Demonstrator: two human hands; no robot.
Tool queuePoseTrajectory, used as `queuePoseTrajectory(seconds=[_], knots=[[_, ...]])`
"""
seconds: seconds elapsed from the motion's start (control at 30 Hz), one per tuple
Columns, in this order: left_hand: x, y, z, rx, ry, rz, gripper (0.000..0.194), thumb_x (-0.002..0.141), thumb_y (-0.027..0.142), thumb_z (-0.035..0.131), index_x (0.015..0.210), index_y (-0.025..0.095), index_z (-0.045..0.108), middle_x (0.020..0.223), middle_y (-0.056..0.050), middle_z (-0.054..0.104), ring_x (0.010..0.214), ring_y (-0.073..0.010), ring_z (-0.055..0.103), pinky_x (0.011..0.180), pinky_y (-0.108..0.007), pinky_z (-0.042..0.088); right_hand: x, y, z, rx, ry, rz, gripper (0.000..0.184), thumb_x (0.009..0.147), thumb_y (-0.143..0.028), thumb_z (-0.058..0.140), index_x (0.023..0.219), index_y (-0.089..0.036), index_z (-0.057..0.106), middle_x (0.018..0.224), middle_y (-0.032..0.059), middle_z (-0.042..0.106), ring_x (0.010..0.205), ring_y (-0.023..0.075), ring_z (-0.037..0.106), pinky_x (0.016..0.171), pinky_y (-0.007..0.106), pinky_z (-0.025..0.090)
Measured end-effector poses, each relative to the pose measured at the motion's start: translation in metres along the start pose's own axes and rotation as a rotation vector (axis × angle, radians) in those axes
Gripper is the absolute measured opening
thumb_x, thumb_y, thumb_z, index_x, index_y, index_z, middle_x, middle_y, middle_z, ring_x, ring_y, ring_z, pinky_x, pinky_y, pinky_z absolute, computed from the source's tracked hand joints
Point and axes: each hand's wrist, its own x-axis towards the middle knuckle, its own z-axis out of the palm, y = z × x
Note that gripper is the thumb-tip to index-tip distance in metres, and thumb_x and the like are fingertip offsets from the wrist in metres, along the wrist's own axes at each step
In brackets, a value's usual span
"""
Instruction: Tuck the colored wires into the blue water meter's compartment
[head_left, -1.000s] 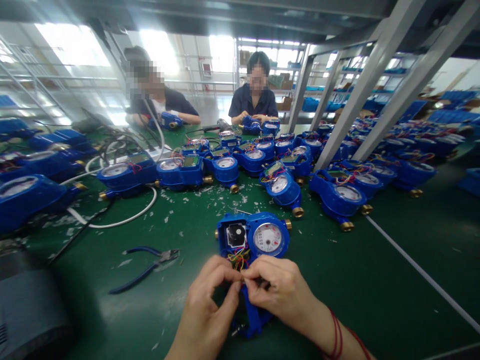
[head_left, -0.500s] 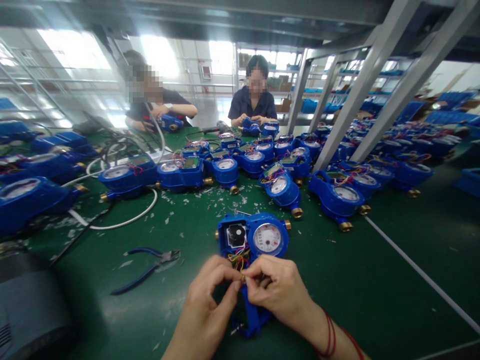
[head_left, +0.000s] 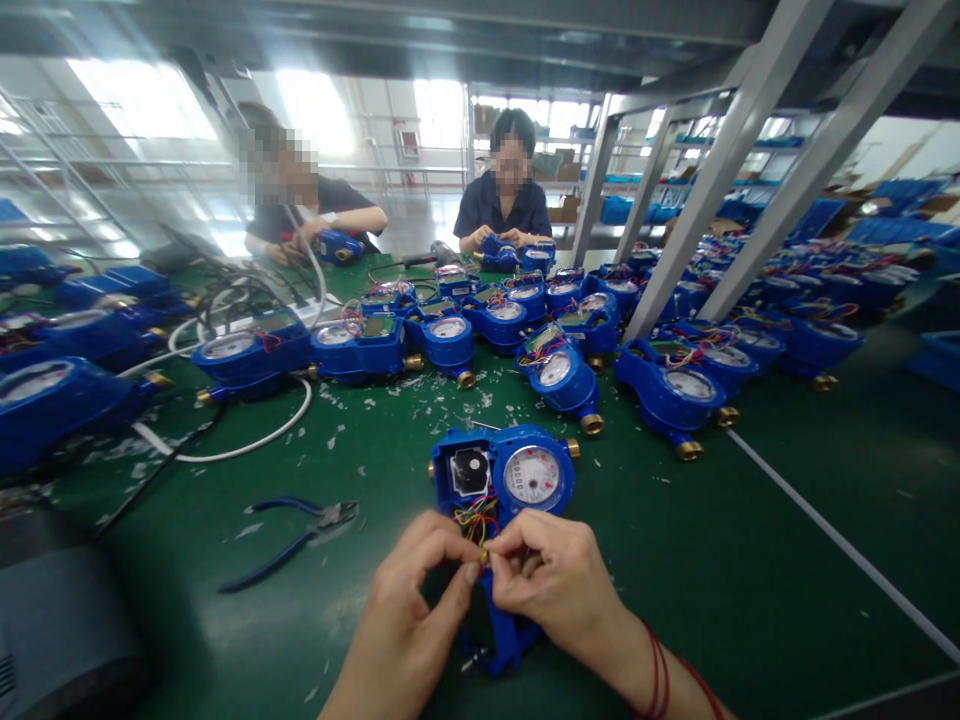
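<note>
A blue water meter [head_left: 499, 455] lies before me on the green bench, its round white dial [head_left: 533, 477] facing up and its side compartment uncovered. Thin coloured wires [head_left: 475, 517] come out of that compartment towards my fingers. My left hand [head_left: 424, 590] pinches the wires with thumb and forefinger. Touching it at the fingertips, my right hand [head_left: 551, 565] is also closed in a pinch on the wires; the exact piece between them is too small to make out. Beneath both hands is a blue frame-like cover [head_left: 506, 640], partly hidden.
Blue-handled cutting pliers [head_left: 289, 540] lie to the left, beyond a dark grey device [head_left: 64, 610]. Several more water meters [head_left: 559, 370] stand across the bench. A white cable [head_left: 247, 452] loops at left. Grey metal posts [head_left: 720, 180] rise at right. Two people [head_left: 504, 205] work opposite.
Both hands keep their pinch at the wires, with only slight finger movement. The whole view has shifted a little; the meter and pliers stay in place.
</note>
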Motion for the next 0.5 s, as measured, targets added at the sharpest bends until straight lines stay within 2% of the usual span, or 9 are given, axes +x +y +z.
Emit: queuePoseTrajectory(seconds=[0.17, 0.33, 0.5], knots=[[0.0, -0.002, -0.001, -0.009, -0.01, -0.017, 0.017, 0.088, 0.03, 0.047, 0.077, 0.02, 0.056, 0.082, 0.0, 0.052, 0.079, -0.0124, 0.051, 0.071, -0.025, 0.038, -0.001, -0.001, 0.0, 0.007, -0.001, 0.025, 0.011, 0.066, -0.009, 0.052, 0.059, -0.015, 0.058, 0.053, -0.0019, 0.055, 0.042, 0.0072, 0.049, 0.041, 0.016, 0.037], [-0.001, -0.005, -0.005, -0.044, -0.03, -0.06, 0.019, 0.087, 0.034, 0.046, 0.078, 0.02, 0.056, 0.083, -0.001, 0.051, 0.08, -0.0136, 0.049, 0.072, -0.026, 0.036, 0.005, 0.006, -0.013, -0.006, 0.104, 0.137, 0.011, 0.071, -0.011, 0.052, 0.062, -0.015, 0.056, 0.053, -0.0026, 0.05, 0.041, 0.0075, 0.044, 0.037, 0.018, 0.032], [0.002, -0.003, -0.007, -0.098, -0.06, -0.105, 0.018, 0.086, 0.033, 0.046, 0.077, 0.02, 0.053, 0.082, 0.0, 0.05, 0.08, -0.0135, 0.045, 0.072, -0.025, 0.033, 0.006, 0.007, -0.021, 0.087, 0.065, 0.165, 0.008, 0.076, -0.016, 0.052, 0.07, -0.016, 0.058, 0.063, -0.0012, 0.054, 0.048, 0.009, 0.048, 0.043, 0.019, 0.038]])
